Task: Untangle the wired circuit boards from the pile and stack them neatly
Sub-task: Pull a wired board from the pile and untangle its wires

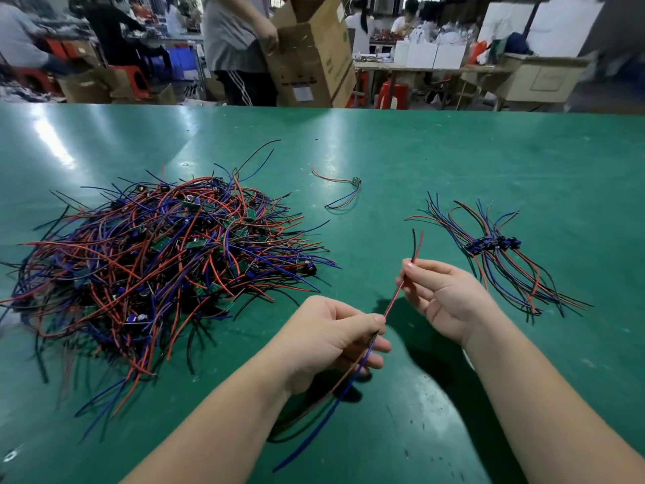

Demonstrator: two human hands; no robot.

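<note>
Nearest the camera, blue and red leads (359, 365) hang loose from the left hand (331, 337) and trail down toward the worktop (453, 151). That hand's fingers (378, 344) are curled tight round the root of the leads. The wired board itself is probably inside that grip, though the fingers hide it and I cannot confirm it. From the same grip a red-and-black pair (394, 298) runs up and to the right. The right hand (439, 302) pinches it between thumb and forefinger a little short of the free ends, which stick out beyond. The pair is taut between the two hands, and this looks like smoothing the wires straight so that the piece will lie flat with the others.

To the right, past the right hand, is the stack (495, 244), with its boards lined up in the middle and its wires fanned out to both sides. To the left is the pile (157, 260), a large knot of red, blue and black wire with green boards showing through; most of the job is not yet done. Farther back, a stray board (356, 181) lies by itself between the pile and the stack. Beyond the worktop, someone handles a cardboard box (310, 54).
</note>
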